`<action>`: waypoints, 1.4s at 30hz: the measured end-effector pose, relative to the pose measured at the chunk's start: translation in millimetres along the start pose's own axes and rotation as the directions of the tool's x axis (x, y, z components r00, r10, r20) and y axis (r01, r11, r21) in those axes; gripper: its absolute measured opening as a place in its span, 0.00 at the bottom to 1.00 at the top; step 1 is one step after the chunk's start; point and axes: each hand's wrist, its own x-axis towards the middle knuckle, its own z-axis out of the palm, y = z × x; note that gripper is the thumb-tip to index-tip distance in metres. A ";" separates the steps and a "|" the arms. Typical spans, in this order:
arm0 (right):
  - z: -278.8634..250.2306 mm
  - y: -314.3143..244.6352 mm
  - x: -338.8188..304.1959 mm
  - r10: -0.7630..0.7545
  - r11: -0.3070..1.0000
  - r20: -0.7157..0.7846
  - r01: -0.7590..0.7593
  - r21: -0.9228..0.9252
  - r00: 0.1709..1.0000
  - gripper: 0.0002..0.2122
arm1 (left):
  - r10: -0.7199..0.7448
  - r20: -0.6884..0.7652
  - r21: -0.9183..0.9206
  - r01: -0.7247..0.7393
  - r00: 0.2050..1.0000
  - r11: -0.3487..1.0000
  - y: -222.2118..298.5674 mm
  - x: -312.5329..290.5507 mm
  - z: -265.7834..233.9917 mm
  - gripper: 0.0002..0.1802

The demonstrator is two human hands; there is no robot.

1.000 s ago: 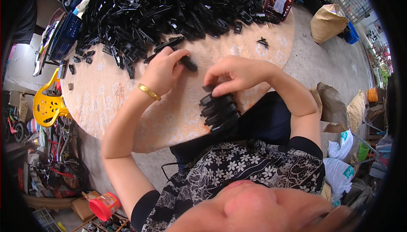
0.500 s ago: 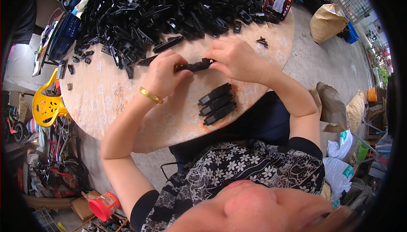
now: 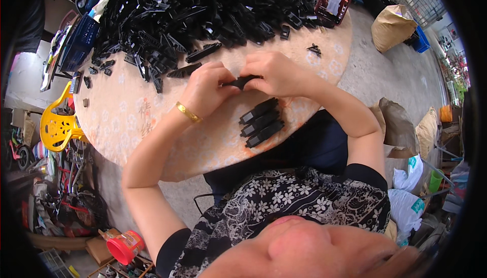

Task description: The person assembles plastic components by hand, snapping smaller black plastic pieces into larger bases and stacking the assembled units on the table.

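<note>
On the round, flower-patterned counter (image 3: 203, 148), a great heap of black parts (image 3: 203, 14) is spread across the far side. Just short of that heap, the left hand (image 3: 205, 86) and the right hand (image 3: 274, 75) are held close together, three black blocks (image 3: 261, 122) being laid side by side towards the near edge, and between the hands a short black piece (image 3: 242, 81) is pinched, each grip closed on one end of it. From its plastic look, the piece may be judged light, stiff and rather slick, best taken at its ends, with any thin edges spared hard pressure.
</note>
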 end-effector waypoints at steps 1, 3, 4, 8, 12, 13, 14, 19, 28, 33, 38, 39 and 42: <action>-0.7 -0.2 0.5 -0.004 1.000 0.001 0.004 -0.001 1.000 0.10 | -0.005 0.023 0.013 0.005 1.000 1.000 -1.4 1.2 -0.7 0.12; -2.8 -1.5 1.6 0.106 0.988 0.072 -0.113 0.103 0.992 0.09 | -0.012 0.042 0.028 0.011 0.999 1.000 -0.8 1.1 -6.0 0.12; -5.0 -1.4 1.1 0.105 0.989 0.072 -0.112 0.099 0.992 0.09 | -0.034 0.146 0.002 0.034 0.989 0.999 1.6 2.4 -13.7 0.13; -19.1 -0.4 -0.4 0.085 0.958 0.228 -0.142 0.248 0.970 0.10 | -0.067 0.001 0.232 0.065 0.998 0.970 -7.7 3.4 -34.5 0.16; -37.1 18.4 -2.7 0.135 0.990 -0.050 -0.137 -0.038 0.990 0.10 | 0.048 -0.241 0.519 0.087 0.969 0.850 -32.9 4.4 -39.4 0.14; -40.8 28.5 -4.7 0.087 0.960 -0.268 -0.152 -0.235 0.960 0.11 | 0.048 -0.240 0.518 0.086 0.970 0.851 -34.3 5.1 -37.1 0.14; -42.6 38.9 -7.2 0.087 0.960 -0.269 -0.152 -0.235 0.959 0.11 | 0.069 -0.205 0.507 0.046 0.976 0.861 -34.5 5.2 -35.8 0.13; -37.5 60.9 -20.5 0.259 0.762 -0.308 -0.390 -0.517 0.915 0.14 | 0.048 -0.156 0.418 0.022 0.987 0.908 -23.1 5.1 -17.0 0.12; -42.6 54.2 -20.2 0.322 0.831 -0.286 -0.414 -0.371 0.902 0.10 | 0.225 -0.113 0.404 -0.162 0.968 0.900 -10.5 4.9 -2.2 0.09; -43.1 36.9 -17.0 0.350 0.881 -0.185 -0.390 -0.269 0.918 0.10 | 0.362 -0.063 0.329 -0.323 0.930 0.887 -4.0 3.6 3.2 0.07; -37.1 23.3 -13.6 0.270 0.949 -0.119 -0.284 -0.134 0.956 0.08 | 0.301 -0.023 0.226 -0.288 0.953 0.930 0.6 3.2 -0.4 0.13; -35.9 20.0 -11.7 0.268 0.957 -0.137 -0.280 -0.075 0.954 0.08 | 0.301 -0.022 0.226 -0.288 0.953 0.931 1.2 3.0 1.1 0.13; -26.7 16.6 -6.4 0.230 0.972 -0.193 -0.234 0.003 0.954 0.08 | 0.133 -0.078 0.182 -0.117 0.988 0.976 2.4 2.0 5.8 0.19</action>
